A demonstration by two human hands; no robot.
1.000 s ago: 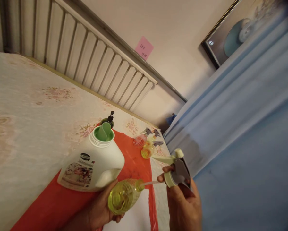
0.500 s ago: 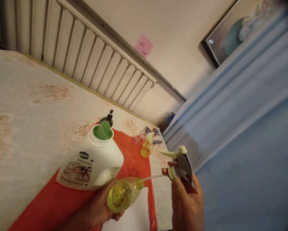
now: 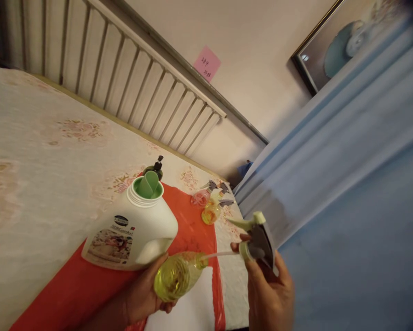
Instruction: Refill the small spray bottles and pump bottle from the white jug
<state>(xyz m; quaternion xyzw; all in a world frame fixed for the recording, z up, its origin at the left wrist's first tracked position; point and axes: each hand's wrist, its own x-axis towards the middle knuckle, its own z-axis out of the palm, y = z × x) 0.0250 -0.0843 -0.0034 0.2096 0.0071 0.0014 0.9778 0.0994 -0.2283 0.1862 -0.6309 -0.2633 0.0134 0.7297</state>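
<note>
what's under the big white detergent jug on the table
The white detergent jug stands on a red mat that lies over the floral tablecloth. The mat directly beneath the jug is hidden.

We see two bare hands entering from the lower edge of the head view. The left hand appears with its wrist and a stretch of forearm, all uncovered: no sleeve, glove, watch or ring shows on it. The right hand appears from the back, with knuckles, thumb and the start of the wrist, likewise without glove, ring or band. We note short, unpainted fingernails on the left fingertips. No cuff or other clothing reaches into view on either side.
</note>
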